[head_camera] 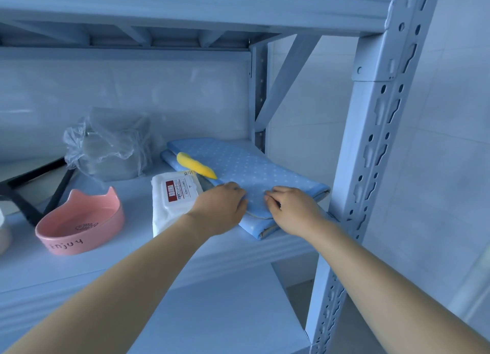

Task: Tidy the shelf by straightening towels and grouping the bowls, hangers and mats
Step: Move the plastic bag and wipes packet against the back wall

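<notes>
A folded blue towel with white dots lies at the right end of the white shelf. My left hand rests on the towel's near left edge, its fingers curled over the fold. My right hand lies on the near right part of the towel, fingertips pinching the cloth. A yellow piece lies on the towel's left side. A pink cat-ear bowl marked "Enjoy" stands at the left front. Black hangers lie behind it.
A white pack of wipes lies just left of the towel, touching my left wrist. A grey stack in clear plastic wrap stands at the back. The shelf's right upright post rises close to my right forearm. A lower shelf shows below.
</notes>
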A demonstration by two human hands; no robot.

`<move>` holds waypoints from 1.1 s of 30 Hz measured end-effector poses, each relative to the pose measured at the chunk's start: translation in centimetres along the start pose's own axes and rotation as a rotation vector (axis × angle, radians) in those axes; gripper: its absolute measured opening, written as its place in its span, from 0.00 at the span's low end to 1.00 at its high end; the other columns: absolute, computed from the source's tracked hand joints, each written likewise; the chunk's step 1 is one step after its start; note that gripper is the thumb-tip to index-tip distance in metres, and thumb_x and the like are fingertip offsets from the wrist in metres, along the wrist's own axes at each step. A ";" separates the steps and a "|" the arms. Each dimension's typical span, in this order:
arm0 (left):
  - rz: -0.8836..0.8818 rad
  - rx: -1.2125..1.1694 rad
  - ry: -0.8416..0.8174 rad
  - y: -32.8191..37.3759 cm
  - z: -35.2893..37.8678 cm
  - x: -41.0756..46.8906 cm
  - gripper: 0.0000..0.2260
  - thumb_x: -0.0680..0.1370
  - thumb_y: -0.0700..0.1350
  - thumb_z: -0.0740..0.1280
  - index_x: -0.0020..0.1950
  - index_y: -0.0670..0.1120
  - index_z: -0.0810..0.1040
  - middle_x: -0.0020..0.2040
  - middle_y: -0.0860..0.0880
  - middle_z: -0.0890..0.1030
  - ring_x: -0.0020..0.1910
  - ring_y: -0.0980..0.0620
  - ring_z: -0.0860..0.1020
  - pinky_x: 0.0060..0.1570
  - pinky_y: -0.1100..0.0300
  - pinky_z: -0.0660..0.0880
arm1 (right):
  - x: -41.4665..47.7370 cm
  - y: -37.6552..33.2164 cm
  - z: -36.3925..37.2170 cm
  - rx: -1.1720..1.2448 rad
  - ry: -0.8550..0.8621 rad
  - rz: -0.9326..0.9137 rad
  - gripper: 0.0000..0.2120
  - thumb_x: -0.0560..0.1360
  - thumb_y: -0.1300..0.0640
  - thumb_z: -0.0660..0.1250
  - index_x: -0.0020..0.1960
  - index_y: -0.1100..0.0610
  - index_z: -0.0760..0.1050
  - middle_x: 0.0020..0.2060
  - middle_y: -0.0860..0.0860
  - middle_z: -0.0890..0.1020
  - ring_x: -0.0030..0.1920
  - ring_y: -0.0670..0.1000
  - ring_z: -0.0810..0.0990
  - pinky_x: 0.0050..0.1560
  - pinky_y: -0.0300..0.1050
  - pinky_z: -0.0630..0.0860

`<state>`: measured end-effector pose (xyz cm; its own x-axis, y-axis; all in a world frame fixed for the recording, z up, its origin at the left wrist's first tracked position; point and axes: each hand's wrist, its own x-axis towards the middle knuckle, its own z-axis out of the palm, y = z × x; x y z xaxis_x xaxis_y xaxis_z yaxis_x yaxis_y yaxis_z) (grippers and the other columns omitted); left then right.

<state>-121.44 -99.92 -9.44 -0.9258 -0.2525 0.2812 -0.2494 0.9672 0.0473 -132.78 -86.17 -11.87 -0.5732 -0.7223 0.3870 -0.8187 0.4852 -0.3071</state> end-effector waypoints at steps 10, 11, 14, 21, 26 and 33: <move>0.081 -0.113 0.058 -0.6 -0.9 -2.8 0.15 0.80 0.46 0.55 0.65 0.53 0.72 0.64 0.55 0.73 0.60 0.53 0.73 0.55 0.58 0.72 | -2.1 -2.2 -0.5 0.019 0.029 0.042 0.14 0.79 0.50 0.56 0.45 0.54 0.78 0.39 0.48 0.76 0.47 0.53 0.76 0.43 0.45 0.70; 0.089 -0.123 0.045 -0.8 -0.9 -3.2 0.15 0.80 0.46 0.55 0.65 0.53 0.72 0.64 0.54 0.73 0.61 0.52 0.73 0.56 0.57 0.71 | -2.6 -2.6 -0.5 0.012 0.028 0.042 0.14 0.79 0.51 0.56 0.47 0.54 0.78 0.41 0.49 0.77 0.48 0.54 0.76 0.44 0.46 0.72; 0.130 -0.112 -0.014 -1.3 -0.9 -4.5 0.16 0.80 0.47 0.55 0.68 0.54 0.68 0.66 0.55 0.71 0.61 0.49 0.71 0.59 0.56 0.70 | -4.0 -3.4 -0.6 0.001 0.020 0.079 0.14 0.79 0.53 0.55 0.53 0.57 0.78 0.46 0.51 0.79 0.51 0.54 0.76 0.48 0.50 0.75; 0.166 0.016 -0.062 -2.2 -2.3 -6.9 0.16 0.81 0.47 0.55 0.69 0.52 0.66 0.67 0.53 0.68 0.62 0.48 0.71 0.55 0.56 0.68 | -6.4 -6.4 -0.3 -0.030 0.024 0.126 0.16 0.80 0.51 0.53 0.60 0.54 0.76 0.55 0.50 0.78 0.59 0.55 0.72 0.56 0.52 0.72; 0.151 -0.027 -0.048 -4.4 -2.8 -8.6 0.16 0.79 0.44 0.56 0.67 0.51 0.68 0.66 0.54 0.70 0.59 0.49 0.73 0.54 0.56 0.72 | -7.1 -9.8 0.4 -0.095 0.028 0.152 0.16 0.80 0.47 0.52 0.62 0.47 0.74 0.59 0.48 0.74 0.60 0.53 0.68 0.55 0.47 0.71; 0.187 -0.033 -0.013 -5.3 -2.9 -11.0 0.17 0.77 0.41 0.57 0.65 0.51 0.68 0.63 0.53 0.71 0.56 0.48 0.74 0.52 0.56 0.71 | -9.2 -12.7 0.3 -0.173 0.023 0.169 0.17 0.80 0.45 0.52 0.60 0.49 0.75 0.59 0.50 0.74 0.61 0.53 0.68 0.51 0.44 0.69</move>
<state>-109.10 -102.22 -10.05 -0.9588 -0.0687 0.2757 -0.0637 0.9976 0.0269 -117.13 -85.84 -11.73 -0.7017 -0.6130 0.3630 -0.7035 0.6769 -0.2166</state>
